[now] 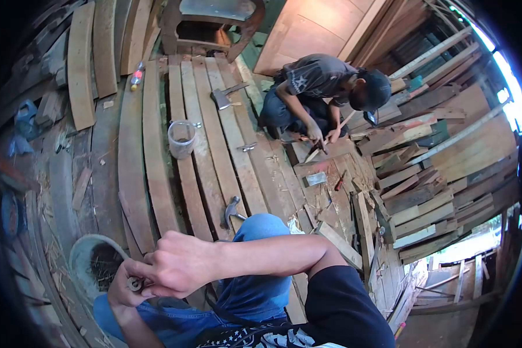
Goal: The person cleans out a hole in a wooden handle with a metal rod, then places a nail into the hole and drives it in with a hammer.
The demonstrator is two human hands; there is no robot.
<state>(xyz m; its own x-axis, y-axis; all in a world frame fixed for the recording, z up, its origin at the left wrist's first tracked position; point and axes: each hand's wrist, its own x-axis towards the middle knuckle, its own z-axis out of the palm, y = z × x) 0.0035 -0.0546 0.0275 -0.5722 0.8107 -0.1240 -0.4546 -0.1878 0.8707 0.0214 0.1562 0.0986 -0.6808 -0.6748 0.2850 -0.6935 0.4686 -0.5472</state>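
Left hand [123, 285]: fingers narrow, pinching a small round object [135, 283], its round end towards the camera; long axis could not be told. Right hand [178, 264]: fingers curled tight just beside the object; grip on it not discernible. Both were above the blue-jeaned knee [255, 290]. Just beyond the fingers, a grey basin [81, 250] held dark small bits, unidentified. Farther off on the curved planks [156, 174] lay a claw hammer [231, 211], then a clear plastic cup [181, 140], contents unclear, and a hatchet [226, 95]. Beyond, a crouching person [316, 84] worked on timber.
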